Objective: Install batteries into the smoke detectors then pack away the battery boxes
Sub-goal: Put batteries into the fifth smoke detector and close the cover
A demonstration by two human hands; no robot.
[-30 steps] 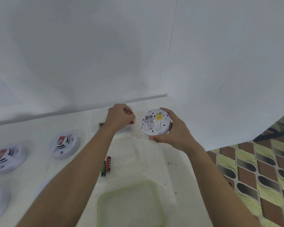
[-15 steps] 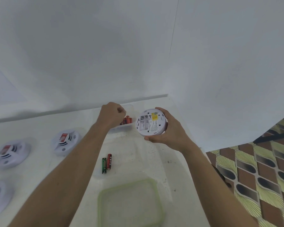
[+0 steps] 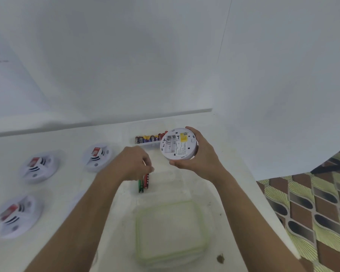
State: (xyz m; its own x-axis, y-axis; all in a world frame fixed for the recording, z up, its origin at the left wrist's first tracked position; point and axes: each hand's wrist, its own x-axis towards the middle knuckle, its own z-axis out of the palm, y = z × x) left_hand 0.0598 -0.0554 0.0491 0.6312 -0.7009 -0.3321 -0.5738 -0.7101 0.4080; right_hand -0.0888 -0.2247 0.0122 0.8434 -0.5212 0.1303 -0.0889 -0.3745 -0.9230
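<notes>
left hand (image 3: 133,163) has dropped from the battery box (image 3: 148,144) onto loose batteries (image 3: 143,184) beneath it; cannot tell its grasp. right hand (image 3: 202,160) clasps a smoke detector (image 3: 178,146).

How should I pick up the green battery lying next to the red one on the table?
Pinch the green battery at its near end, coming from above and its left side: the red battery lies alongside its right, and the left hand covers the far ends.

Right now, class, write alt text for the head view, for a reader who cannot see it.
The right hand holds a smoke detector, battery bay showing; the left hand, fingers curled, is at two loose batteries. Three more detectors lie left.
</notes>
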